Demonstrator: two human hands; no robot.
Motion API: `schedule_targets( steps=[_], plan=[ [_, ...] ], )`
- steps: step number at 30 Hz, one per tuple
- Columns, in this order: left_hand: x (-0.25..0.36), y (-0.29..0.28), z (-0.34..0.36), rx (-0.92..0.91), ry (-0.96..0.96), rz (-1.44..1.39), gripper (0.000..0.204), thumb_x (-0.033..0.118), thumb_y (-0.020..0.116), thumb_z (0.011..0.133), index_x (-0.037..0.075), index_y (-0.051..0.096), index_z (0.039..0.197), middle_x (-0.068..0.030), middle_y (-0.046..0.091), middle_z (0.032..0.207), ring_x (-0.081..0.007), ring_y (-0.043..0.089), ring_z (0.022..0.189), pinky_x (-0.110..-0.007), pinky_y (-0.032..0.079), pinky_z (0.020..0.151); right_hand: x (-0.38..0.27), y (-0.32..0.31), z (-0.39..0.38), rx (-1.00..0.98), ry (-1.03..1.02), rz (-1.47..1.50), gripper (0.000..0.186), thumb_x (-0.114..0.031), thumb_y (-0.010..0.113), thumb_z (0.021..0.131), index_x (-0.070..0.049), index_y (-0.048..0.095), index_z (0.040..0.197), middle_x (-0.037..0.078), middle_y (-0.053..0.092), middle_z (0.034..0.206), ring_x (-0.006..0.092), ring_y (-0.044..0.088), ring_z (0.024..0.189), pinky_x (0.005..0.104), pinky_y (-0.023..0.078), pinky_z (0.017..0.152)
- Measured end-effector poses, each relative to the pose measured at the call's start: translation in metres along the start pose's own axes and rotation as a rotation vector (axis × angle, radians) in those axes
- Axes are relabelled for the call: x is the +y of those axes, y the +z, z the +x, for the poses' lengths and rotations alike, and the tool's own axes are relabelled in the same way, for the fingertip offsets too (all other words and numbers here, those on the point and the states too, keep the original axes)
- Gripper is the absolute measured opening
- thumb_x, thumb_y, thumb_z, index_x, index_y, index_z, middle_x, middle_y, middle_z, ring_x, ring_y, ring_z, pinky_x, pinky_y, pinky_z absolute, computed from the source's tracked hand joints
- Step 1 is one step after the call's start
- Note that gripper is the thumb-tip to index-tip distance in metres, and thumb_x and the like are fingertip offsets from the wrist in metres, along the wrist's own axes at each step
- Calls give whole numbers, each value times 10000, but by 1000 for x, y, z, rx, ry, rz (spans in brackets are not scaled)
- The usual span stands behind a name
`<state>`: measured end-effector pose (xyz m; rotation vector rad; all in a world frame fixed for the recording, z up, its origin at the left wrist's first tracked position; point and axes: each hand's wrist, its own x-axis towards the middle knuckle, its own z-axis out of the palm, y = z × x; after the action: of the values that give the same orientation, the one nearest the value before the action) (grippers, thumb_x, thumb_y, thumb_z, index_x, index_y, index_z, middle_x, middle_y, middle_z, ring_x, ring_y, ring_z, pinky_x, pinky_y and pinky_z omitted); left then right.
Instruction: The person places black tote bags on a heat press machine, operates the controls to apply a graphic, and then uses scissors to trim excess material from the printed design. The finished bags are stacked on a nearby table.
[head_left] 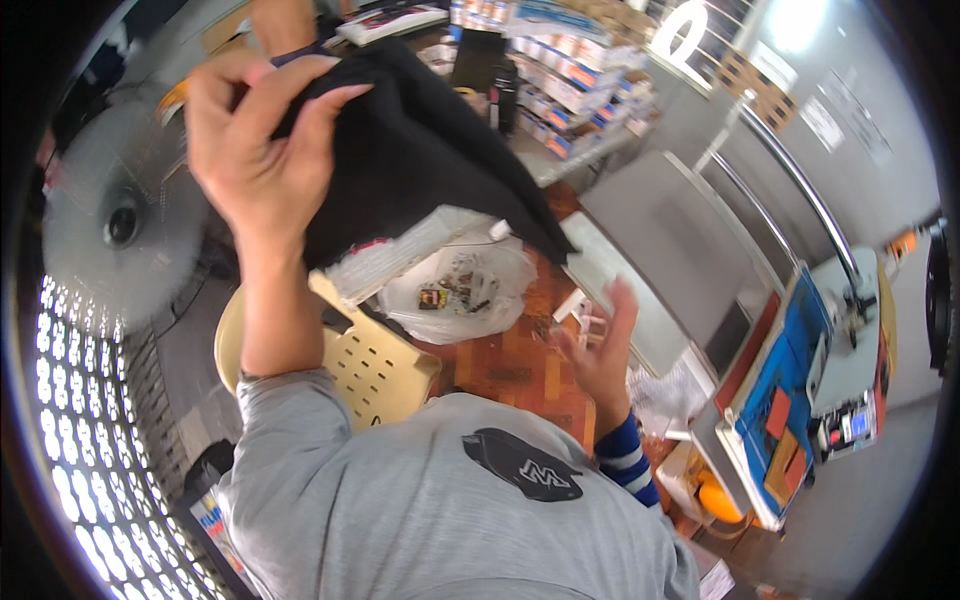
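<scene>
Raised at upper left, my left hand [262, 140] pinches the top edge of a black cloth [420, 150], which hangs down to the right toward a grey board. Just behind that hand, another person's arm [280, 25] reaches in from the top, its hand hidden by the cloth. My right hand [600, 345] is lower right, below the cloth's hanging corner, fingers apart and holding nothing. Under the cloth are a white slatted piece [390, 255] and a plastic bag [420, 325] with small items in it, beside a cream plastic chair [365, 370].
A clear-bladed fan [85, 220] stands at left near a patterned screen [95, 450]. Stacked small boxes [560, 95] sit on a table at the back. At right are a large grey board [670, 250], metal rails [800, 185] and a blue-covered flat frame [780, 360]. The floor [500, 380] is wooden parquet.
</scene>
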<state>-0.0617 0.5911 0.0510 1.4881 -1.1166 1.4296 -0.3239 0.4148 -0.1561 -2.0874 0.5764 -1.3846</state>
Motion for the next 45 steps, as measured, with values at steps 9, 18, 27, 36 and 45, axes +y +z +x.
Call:
schedule_targets(
  steps=[9, 18, 27, 36, 45],
  plan=[
    [35, 51, -20, -322, -293, -594, 154, 92, 658, 998, -27, 702, 1085, -32, 712, 985, -102, 634, 915, -255, 494, 872, -27, -161, 74, -107, 34, 69, 148, -68, 760, 896, 1, 666, 988, 96, 702, 851, 177, 679, 768, 287, 521, 715],
    [28, 87, -24, -413, -433, -1177, 253, 52, 683, 968, -35, 665, 1205, -77, 677, 1187, -109, 617, 1018, -236, 452, 944, -20, -223, 69, 122, 27, -21, 464, 130, 746, 780, -36, 580, 1180, 102, 675, 943, 146, 660, 871, 257, 515, 724],
    [38, 230, 16, -592, -208, -1620, 352, 307, 853, 816, 33, 634, 843, -32, 563, 895, -104, 471, 813, -247, 357, 669, -37, -285, 143, 137, -81, -279, 228, -144, 777, 890, 3, 691, 1040, 61, 699, 1007, 158, 621, 908, 295, 472, 874],
    [18, 342, 72, -553, -196, -1667, 578, 219, 890, 766, -1, 605, 1218, 17, 566, 1006, -85, 548, 931, -228, 422, 830, -64, -287, 246, 45, -39, -375, 404, -13, 855, 691, -25, 608, 1010, 71, 593, 1065, 144, 568, 971, 258, 446, 874],
    [78, 524, 97, -717, -279, -1097, 435, 287, 721, 942, 0, 686, 1267, -106, 718, 1218, -159, 641, 1129, -315, 465, 1007, 41, -294, 376, 220, 312, -761, 524, -382, 786, 889, -5, 684, 1239, 90, 730, 1048, 151, 651, 922, 301, 506, 842]
  ],
)
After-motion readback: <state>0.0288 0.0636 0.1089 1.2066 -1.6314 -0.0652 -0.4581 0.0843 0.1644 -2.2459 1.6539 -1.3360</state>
